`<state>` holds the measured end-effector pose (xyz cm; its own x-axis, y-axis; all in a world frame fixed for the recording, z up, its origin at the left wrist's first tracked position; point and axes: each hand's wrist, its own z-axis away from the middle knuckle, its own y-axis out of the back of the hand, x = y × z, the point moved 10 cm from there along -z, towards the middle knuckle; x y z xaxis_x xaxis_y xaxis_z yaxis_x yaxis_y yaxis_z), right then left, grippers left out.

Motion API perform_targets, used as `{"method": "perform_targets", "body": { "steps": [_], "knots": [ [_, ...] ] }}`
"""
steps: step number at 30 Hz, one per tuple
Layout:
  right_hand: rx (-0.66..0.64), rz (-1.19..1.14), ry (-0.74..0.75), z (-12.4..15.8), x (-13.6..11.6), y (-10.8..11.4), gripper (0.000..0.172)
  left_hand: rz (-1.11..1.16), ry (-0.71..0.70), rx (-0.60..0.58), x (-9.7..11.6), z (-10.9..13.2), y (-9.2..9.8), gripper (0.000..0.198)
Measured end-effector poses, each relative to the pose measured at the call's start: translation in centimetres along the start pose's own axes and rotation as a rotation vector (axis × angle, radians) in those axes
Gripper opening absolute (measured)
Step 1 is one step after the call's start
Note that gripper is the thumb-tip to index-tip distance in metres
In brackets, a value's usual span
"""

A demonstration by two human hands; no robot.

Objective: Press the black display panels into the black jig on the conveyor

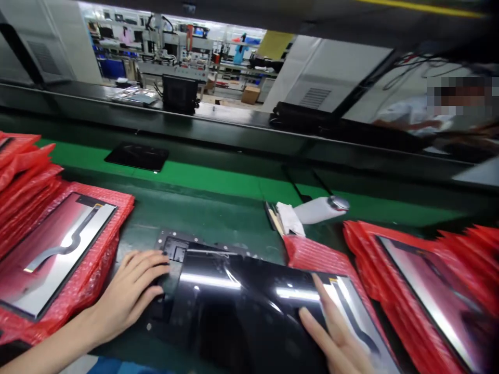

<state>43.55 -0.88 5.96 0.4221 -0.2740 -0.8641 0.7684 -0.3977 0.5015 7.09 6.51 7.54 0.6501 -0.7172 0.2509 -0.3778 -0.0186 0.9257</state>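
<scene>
A glossy black screen panel (249,306) lies in front of me, its left part over a black frame (171,298) on the bench. My left hand (136,288) is at the frame's left side, fingers stretched out and touching its edge. At the panel's right end is my right hand (337,327), thumb and a finger on the glossy face and edge; its other fingers are hidden. Beneath and beyond that end, a silvery display with a ribbon cable (356,311) lies on red bubble wrap (319,252), partly covered by the panel and my hand.
Displays on red bubble-wrap bags are stacked at left (91,223) and right (413,280). A white bottle (322,209) lies tilted behind the panel, beside a white cloth (289,218). A dark flat panel (136,156) rests on the green strip. Another person (421,114) sits at far right.
</scene>
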Motion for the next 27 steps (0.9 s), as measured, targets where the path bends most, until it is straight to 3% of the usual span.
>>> {"method": "perform_targets", "body": {
  "steps": [3,7,18,27],
  "knots": [
    [-0.14,-0.086,-0.138,-0.8,-1.7,-5.5,0.08,-0.042,-0.011,-0.032,-0.2,-0.1,-1.1,0.053],
    [-0.19,-0.121,-0.175,-1.4,-2.8,-8.0,0.079,-0.087,0.032,-0.055,-0.9,-0.2,-2.2,0.058],
    [-0.206,-0.062,-0.078,-2.8,0.4,-8.8,0.081,-0.053,0.084,-0.059,-2.2,-0.1,-3.1,0.058],
    [-0.206,-0.085,-0.092,-3.0,2.2,-9.0,0.081,-0.007,0.095,-0.059,-2.3,-0.1,-3.0,0.058]
  ]
}}
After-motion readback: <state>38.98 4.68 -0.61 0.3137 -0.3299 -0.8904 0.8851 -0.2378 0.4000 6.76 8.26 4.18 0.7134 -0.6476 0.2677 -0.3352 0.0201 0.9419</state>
